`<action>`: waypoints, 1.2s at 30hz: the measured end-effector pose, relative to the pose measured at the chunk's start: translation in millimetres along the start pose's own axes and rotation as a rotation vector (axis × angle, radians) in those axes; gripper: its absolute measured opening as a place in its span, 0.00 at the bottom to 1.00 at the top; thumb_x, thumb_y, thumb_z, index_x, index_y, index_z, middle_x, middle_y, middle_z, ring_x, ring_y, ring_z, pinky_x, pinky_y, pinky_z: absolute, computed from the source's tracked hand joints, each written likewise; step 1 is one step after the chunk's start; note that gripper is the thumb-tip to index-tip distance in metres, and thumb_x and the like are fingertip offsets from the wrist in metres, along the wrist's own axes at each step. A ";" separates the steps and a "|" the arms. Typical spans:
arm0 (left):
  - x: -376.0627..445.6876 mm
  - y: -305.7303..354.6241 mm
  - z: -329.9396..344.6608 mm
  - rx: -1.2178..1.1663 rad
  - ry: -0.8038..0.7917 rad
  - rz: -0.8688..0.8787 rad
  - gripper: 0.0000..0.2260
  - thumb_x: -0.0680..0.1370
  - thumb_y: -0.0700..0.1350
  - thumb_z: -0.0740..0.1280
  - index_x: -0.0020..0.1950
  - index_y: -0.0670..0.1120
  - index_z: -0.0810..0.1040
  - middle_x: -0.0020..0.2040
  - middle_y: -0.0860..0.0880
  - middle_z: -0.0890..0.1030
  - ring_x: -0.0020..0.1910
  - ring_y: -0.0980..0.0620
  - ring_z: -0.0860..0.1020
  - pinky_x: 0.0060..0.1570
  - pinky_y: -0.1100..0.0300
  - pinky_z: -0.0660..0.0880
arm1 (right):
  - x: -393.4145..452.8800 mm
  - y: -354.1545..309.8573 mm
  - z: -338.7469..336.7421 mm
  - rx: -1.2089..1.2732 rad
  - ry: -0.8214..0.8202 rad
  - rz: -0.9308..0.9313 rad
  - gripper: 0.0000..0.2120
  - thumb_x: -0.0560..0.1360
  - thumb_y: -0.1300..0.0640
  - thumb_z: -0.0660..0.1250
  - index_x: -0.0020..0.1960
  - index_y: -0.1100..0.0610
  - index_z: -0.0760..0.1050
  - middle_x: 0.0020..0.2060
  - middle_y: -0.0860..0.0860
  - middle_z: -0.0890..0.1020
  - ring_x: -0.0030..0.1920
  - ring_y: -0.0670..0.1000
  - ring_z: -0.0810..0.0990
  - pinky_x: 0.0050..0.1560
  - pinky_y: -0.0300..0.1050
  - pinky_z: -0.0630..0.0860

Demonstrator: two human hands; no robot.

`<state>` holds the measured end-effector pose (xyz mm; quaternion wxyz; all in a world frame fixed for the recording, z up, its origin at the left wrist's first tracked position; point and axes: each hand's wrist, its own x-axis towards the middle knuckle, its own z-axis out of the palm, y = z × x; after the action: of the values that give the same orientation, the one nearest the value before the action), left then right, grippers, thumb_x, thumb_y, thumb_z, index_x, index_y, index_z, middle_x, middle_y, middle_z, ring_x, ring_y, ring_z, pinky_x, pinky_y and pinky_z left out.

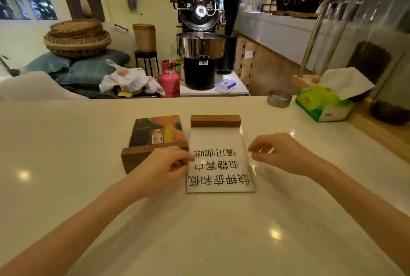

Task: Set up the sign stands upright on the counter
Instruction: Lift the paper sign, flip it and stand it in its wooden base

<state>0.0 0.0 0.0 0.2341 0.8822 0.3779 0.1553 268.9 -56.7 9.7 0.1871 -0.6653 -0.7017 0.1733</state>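
The white sign stand (218, 160) lies flat at frame centre — long axis running away, between both hands (165, 169), fingers loosely spread, flanking its side edges.

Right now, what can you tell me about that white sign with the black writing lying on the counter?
The white text sign lies flat on the pale counter, not yet upright. It looks like a clear acrylic sheet over white paper with bold black Chinese characters, upside down to the camera. Its far end sits in a dark wooden base block. The left hand touches its left edge; the right hand hovers at its right edge. A picture sign lies beside it.
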 end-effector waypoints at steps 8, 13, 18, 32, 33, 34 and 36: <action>0.2 -12.3 19.3 0.160 0.140 0.204 0.14 0.73 0.38 0.65 0.58 0.47 0.76 0.60 0.47 0.77 0.59 0.50 0.76 0.57 0.65 0.70 | -15.3 15.3 30.9 0.029 0.173 -0.128 0.13 0.72 0.63 0.65 0.56 0.53 0.75 0.50 0.45 0.77 0.45 0.41 0.77 0.49 0.31 0.75; -0.9 -17.1 25.8 0.155 0.167 0.233 0.14 0.72 0.37 0.66 0.56 0.46 0.77 0.59 0.45 0.79 0.58 0.49 0.77 0.59 0.62 0.68 | -16.2 17.3 41.7 0.020 0.196 -0.223 0.15 0.73 0.67 0.63 0.57 0.55 0.76 0.58 0.51 0.78 0.54 0.45 0.78 0.56 0.24 0.68; -1.9 -18.2 29.1 0.148 0.206 0.245 0.12 0.69 0.36 0.69 0.52 0.44 0.80 0.53 0.43 0.82 0.52 0.49 0.80 0.56 0.65 0.70 | -17.7 21.6 47.8 0.078 0.261 -0.240 0.13 0.71 0.69 0.65 0.54 0.59 0.79 0.56 0.56 0.80 0.57 0.46 0.77 0.60 0.23 0.65; 11.9 6.9 7.7 0.028 0.480 0.315 0.12 0.69 0.38 0.67 0.52 0.42 0.79 0.47 0.43 0.84 0.49 0.59 0.77 0.50 0.80 0.69 | -10.2 10.5 7.4 0.302 0.477 -0.197 0.16 0.70 0.68 0.67 0.54 0.54 0.76 0.50 0.47 0.79 0.45 0.26 0.75 0.51 0.22 0.70; 15.5 10.5 3.5 0.018 0.509 0.317 0.12 0.69 0.38 0.67 0.52 0.42 0.79 0.45 0.43 0.84 0.48 0.57 0.77 0.49 0.79 0.70 | -7.3 8.2 1.9 0.301 0.493 -0.201 0.16 0.69 0.67 0.68 0.54 0.52 0.76 0.49 0.46 0.80 0.44 0.27 0.76 0.50 0.22 0.70; 18.6 14.7 -0.9 0.002 0.537 0.317 0.12 0.69 0.39 0.67 0.51 0.42 0.80 0.44 0.44 0.85 0.47 0.56 0.77 0.47 0.77 0.70 | -3.8 6.2 -3.9 0.294 0.507 -0.208 0.15 0.69 0.66 0.69 0.53 0.51 0.77 0.48 0.46 0.80 0.44 0.28 0.77 0.50 0.23 0.71; 25.8 21.0 -10.4 -0.019 0.587 0.318 0.10 0.69 0.39 0.68 0.49 0.41 0.81 0.42 0.43 0.85 0.43 0.55 0.78 0.45 0.76 0.71 | 3.5 3.2 -15.7 0.274 0.529 -0.222 0.13 0.69 0.64 0.69 0.51 0.51 0.78 0.45 0.45 0.82 0.43 0.32 0.78 0.49 0.24 0.72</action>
<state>25.0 9.4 22.4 0.0962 0.8456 0.2852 0.4409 279.3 -53.2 21.9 0.4687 -0.5752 -0.6672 0.0660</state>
